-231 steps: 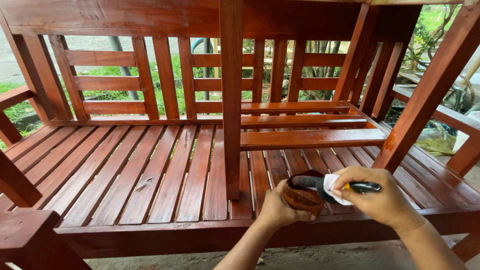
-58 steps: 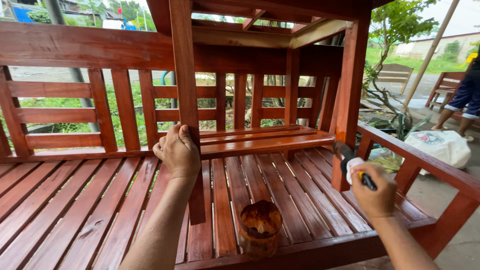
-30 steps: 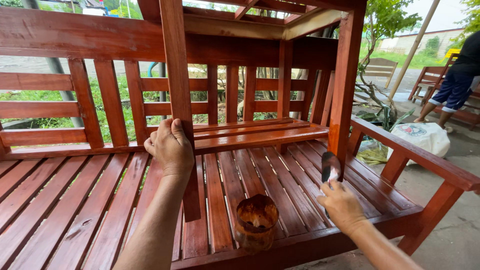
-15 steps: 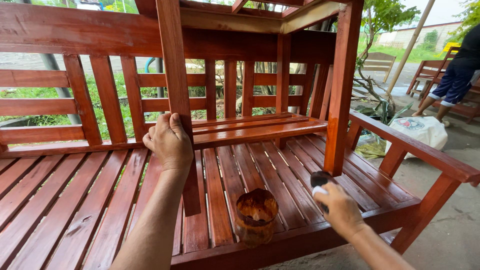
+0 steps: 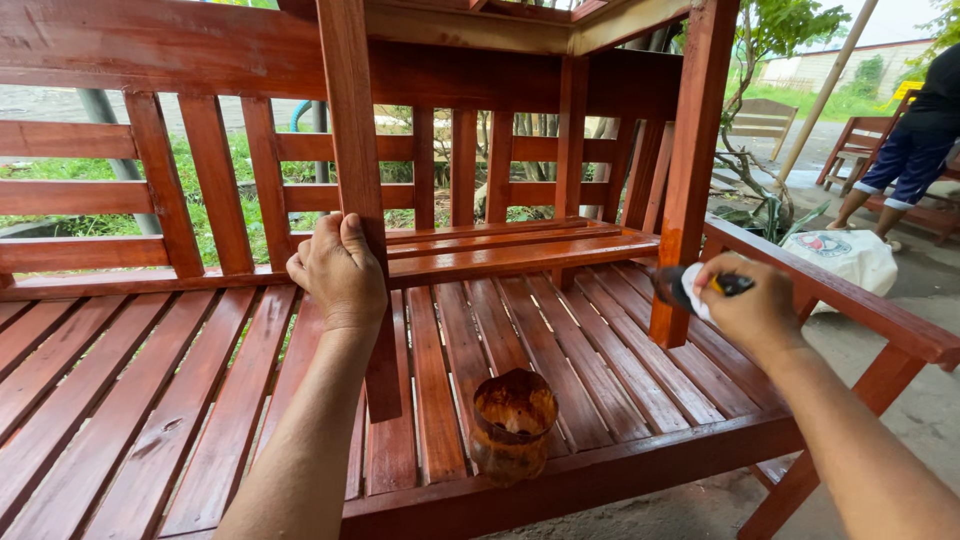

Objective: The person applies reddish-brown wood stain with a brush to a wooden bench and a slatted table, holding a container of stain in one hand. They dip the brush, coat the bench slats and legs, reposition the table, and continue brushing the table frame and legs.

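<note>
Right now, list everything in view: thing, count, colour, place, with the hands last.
Slatted wooden bench: one, red-brown, fills the lower half.
Upright posts: two, red-brown; one left of centre, one to the right.
Cup of stain: one, clear smeared brown, on the seat's front edge.
Brush: one, dark, against the right post's foot.
White sack: one, on the ground behind the armrest.
Other wooden chairs: at least two, red-brown, far right.
Another person: one, dark top, blue shorts, top right.
Left hand: grips the left post.
Right hand: holds the brush with a white rag.
</note>
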Demonstrator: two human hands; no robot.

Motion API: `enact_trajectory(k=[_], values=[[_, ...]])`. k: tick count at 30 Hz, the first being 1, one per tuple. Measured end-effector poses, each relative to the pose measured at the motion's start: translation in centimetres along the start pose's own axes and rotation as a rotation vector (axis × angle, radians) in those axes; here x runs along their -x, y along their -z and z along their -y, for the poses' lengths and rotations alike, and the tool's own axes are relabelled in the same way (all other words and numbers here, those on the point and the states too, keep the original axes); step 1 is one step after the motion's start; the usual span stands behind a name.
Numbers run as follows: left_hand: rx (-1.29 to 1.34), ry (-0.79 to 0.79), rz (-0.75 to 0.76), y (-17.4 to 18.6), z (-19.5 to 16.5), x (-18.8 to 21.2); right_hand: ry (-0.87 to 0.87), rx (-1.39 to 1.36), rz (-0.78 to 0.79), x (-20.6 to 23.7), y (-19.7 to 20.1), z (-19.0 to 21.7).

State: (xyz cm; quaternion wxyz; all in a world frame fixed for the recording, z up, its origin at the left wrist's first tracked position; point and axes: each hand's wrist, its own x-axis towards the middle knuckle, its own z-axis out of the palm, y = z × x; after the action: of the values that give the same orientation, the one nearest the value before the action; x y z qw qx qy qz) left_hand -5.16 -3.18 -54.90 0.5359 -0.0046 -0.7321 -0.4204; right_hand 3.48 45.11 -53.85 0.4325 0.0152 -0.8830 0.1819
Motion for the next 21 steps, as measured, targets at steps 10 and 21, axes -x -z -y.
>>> enact_trajectory(k=[10, 21], values=[[-0.008, -0.032, -0.031, -0.3, 0.6, 0.0, -0.119, 0.026, 0.121, 6.0, -3.8, -0.7], [-0.013, -0.047, -0.042, -0.4, 0.6, 0.1, -0.126, -0.092, -0.003, 3.3, -2.8, -1.0]])
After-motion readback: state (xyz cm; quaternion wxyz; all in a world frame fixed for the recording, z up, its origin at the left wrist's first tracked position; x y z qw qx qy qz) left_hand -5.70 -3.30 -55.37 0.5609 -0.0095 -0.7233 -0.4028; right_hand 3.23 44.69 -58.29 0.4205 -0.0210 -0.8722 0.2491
